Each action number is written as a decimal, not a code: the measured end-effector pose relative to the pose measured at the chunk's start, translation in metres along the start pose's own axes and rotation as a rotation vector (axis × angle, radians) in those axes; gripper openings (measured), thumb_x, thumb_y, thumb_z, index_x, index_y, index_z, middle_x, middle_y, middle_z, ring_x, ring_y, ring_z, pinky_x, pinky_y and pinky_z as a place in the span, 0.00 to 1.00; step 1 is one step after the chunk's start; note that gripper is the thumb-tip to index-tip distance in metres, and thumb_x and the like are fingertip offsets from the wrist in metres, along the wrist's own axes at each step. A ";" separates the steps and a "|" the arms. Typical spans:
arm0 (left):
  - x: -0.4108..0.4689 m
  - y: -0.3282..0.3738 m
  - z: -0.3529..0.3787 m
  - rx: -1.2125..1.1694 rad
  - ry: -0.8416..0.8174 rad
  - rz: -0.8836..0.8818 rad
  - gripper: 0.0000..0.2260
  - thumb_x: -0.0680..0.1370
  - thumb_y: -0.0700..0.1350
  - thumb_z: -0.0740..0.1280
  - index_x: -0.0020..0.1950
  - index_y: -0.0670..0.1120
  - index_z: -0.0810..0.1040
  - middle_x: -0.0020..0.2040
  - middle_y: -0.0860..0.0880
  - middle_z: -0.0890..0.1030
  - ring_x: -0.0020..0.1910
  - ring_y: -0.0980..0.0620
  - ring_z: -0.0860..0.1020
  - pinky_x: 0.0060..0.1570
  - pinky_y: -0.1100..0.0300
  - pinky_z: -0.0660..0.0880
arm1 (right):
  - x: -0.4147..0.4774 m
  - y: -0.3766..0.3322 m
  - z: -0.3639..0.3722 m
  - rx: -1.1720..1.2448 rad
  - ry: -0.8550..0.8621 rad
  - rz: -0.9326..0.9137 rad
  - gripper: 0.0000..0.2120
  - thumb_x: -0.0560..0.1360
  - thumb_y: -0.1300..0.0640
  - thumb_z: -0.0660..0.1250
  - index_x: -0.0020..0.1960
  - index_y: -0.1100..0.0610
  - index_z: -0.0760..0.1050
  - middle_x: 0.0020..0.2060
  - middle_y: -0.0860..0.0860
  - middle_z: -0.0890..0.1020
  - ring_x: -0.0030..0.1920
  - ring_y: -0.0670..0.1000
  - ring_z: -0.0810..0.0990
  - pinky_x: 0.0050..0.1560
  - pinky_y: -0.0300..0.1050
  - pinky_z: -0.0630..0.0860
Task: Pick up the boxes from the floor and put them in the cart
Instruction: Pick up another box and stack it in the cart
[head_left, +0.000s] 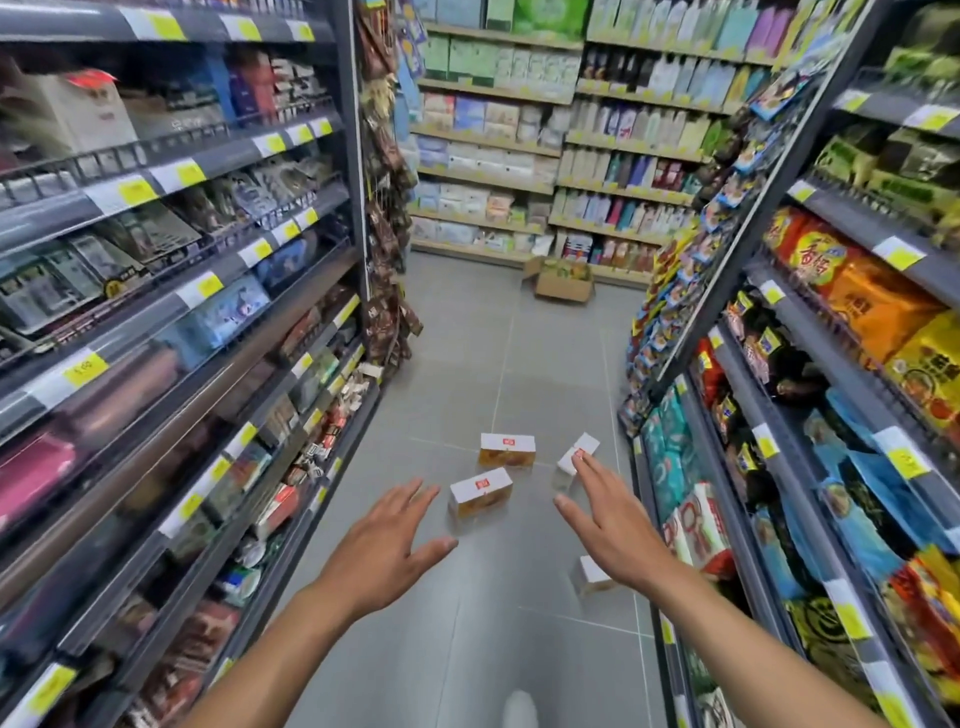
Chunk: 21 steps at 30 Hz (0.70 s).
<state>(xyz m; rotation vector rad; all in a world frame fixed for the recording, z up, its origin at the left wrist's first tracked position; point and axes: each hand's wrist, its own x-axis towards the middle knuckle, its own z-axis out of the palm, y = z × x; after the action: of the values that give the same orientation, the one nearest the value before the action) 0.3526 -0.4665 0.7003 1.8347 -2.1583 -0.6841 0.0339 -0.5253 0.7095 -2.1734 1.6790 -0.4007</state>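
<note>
Several small white-topped boxes with orange sides lie on the grey tile floor of a shop aisle. One box (481, 498) lies between my hands. Another box (506, 450) sits a little farther off. A third box (574, 459) is partly covered by my right fingertips. A fourth box (589, 576) lies under my right wrist by the right shelf. My left hand (392, 540) reaches forward with fingers spread, holding nothing. My right hand (605, 512) also stretches out with straight fingers and holds nothing. No cart is in view.
Stocked shelves (171, 322) line the left side and snack shelves (831, 395) the right, leaving a narrow aisle. An open cardboard carton (563, 283) stands on the floor at the far end, before a back wall of shelves. My shoe tip (519, 709) shows at the bottom.
</note>
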 end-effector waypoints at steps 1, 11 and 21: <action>0.010 -0.003 -0.001 -0.005 0.001 0.001 0.36 0.79 0.71 0.55 0.83 0.58 0.50 0.83 0.56 0.48 0.82 0.54 0.47 0.79 0.52 0.51 | 0.010 0.002 0.001 0.002 -0.001 0.003 0.47 0.74 0.23 0.41 0.83 0.51 0.52 0.83 0.48 0.55 0.82 0.48 0.50 0.81 0.50 0.49; 0.182 -0.027 0.010 -0.020 -0.060 -0.060 0.35 0.79 0.71 0.56 0.82 0.59 0.51 0.83 0.57 0.48 0.82 0.55 0.47 0.78 0.52 0.53 | 0.174 0.064 0.017 -0.001 -0.096 -0.002 0.34 0.83 0.36 0.51 0.83 0.48 0.49 0.83 0.48 0.51 0.82 0.47 0.47 0.77 0.42 0.42; 0.389 -0.061 0.049 0.050 -0.151 -0.134 0.40 0.76 0.74 0.54 0.83 0.56 0.52 0.83 0.54 0.49 0.82 0.51 0.49 0.78 0.52 0.54 | 0.383 0.158 0.078 -0.048 -0.298 -0.023 0.38 0.80 0.33 0.57 0.83 0.50 0.51 0.82 0.50 0.57 0.81 0.52 0.55 0.79 0.50 0.54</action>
<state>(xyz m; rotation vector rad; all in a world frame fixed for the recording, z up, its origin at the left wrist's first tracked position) 0.3088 -0.8424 0.5799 2.0296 -2.1767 -0.8292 0.0280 -0.9225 0.5695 -2.1628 1.5140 -0.0379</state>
